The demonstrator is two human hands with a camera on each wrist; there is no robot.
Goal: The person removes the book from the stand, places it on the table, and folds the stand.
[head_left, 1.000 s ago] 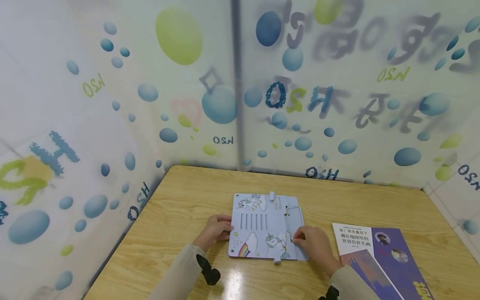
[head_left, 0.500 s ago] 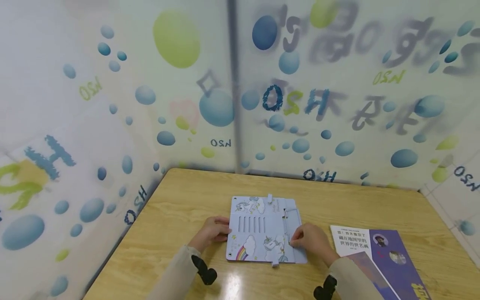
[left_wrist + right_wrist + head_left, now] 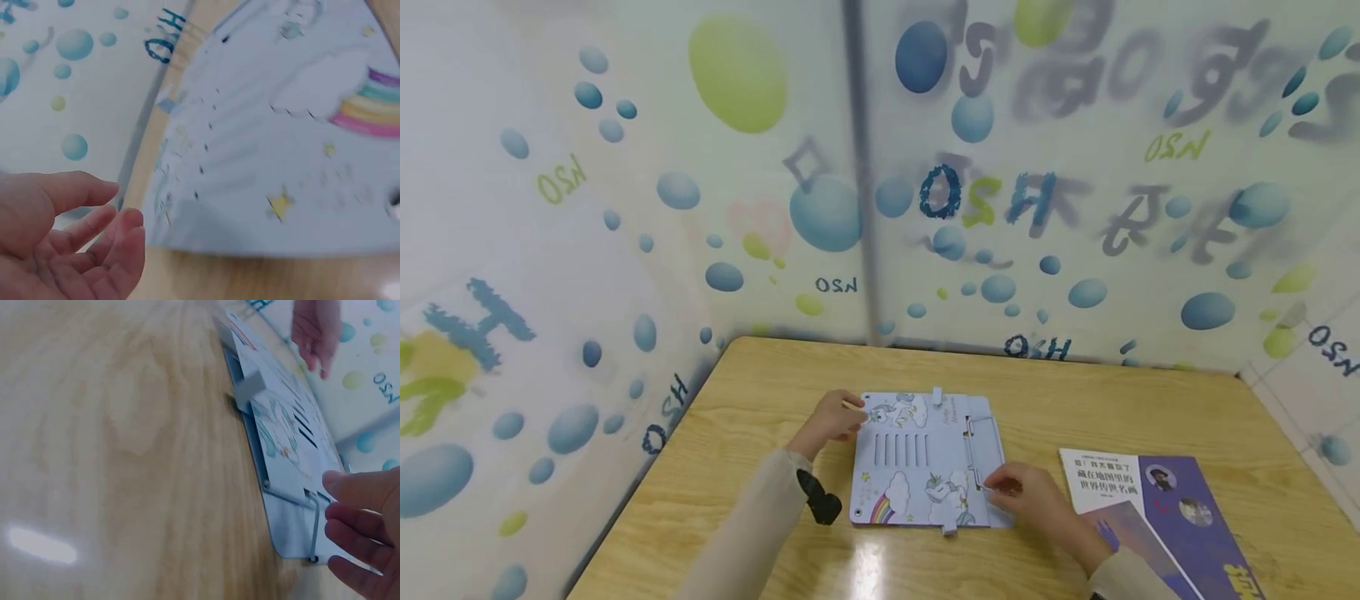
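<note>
A pale blue book stand (image 3: 917,475) printed with unicorns, clouds and a rainbow lies folded flat on the table. At its upper left corner is my left hand (image 3: 833,417), fingers loosely bent; in the left wrist view this hand (image 3: 81,240) has thumb and fingers apart with nothing between them. My right hand (image 3: 1030,500) hovers at the stand's lower right part, beside the wire bracket (image 3: 973,458). Seen from the right wrist, the fingertips of the right hand (image 3: 369,525) are close to that bent wire (image 3: 315,528), thumb apart from the fingers. A small clip (image 3: 249,387) sticks out from the stand's side.
To the right of the stand lie a purple and white book (image 3: 1198,492) and another book (image 3: 1138,533) with a painted cover overlapping it. The wooden table (image 3: 760,383) meets a patterned wall (image 3: 775,308) at the back and left.
My left hand has moved up from the middle of the stand's left edge to its upper left corner. The right hand's fingers have loosened from the wire bracket. The stand stays flat.
</note>
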